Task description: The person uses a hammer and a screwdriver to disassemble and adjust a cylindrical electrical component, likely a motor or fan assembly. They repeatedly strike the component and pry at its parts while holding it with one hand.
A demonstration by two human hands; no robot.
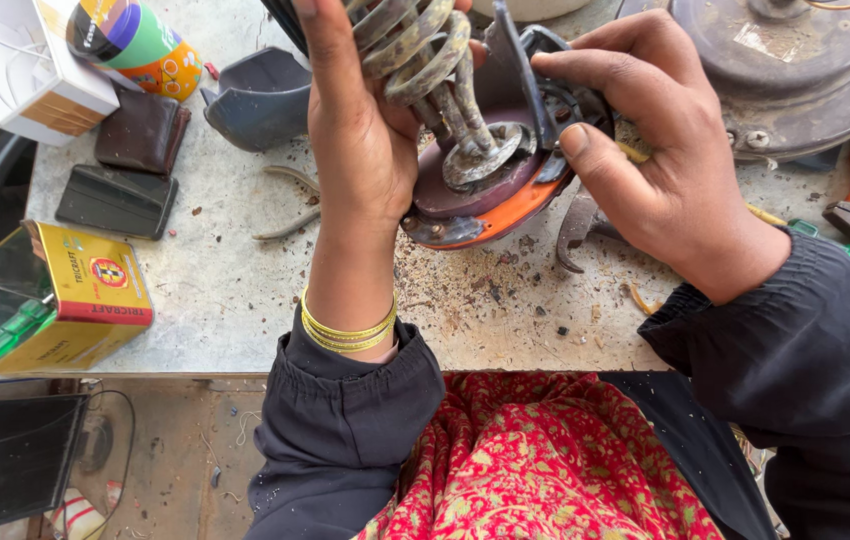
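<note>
Here the left hand (pixel 365 130) and right hand (pixel 660 165) both grip the coiled heater base (pixel 475 170), pliers (pixel 290 205) close beside.

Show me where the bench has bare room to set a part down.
Barest patch: worktop between yellow tin, pliers and left hand. Front edge below heating coil assembly is open but gritty. Crowded around right hand and far-left corner.

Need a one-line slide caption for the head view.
Both hands, left and right, hold a coiled heating element over a gritty workbench.
</note>
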